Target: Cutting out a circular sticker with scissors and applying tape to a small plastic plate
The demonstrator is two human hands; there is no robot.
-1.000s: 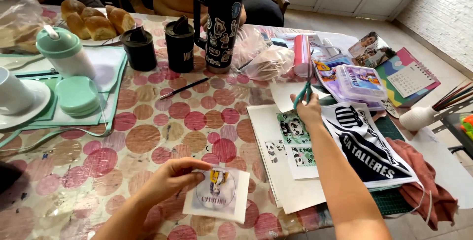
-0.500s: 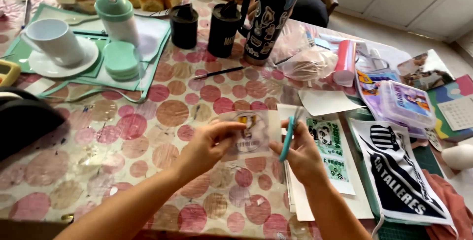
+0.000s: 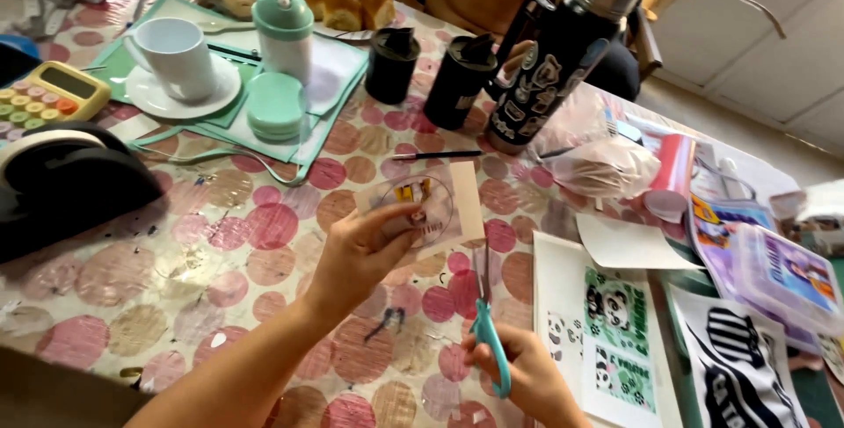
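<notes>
Dotted worktop (image 3: 220, 243), cluttered. Left hand (image 3: 365, 248), arm raised, pinches a printed card (image 3: 440, 204). Right hand (image 3: 527, 380), beneath it, grips teal scissors (image 3: 488, 331), blades up.

Left hand (image 3: 365, 252) pinches a sticker card (image 3: 431, 208); right hand (image 3: 527, 380) holds teal scissors (image 3: 488, 336) below it
</notes>
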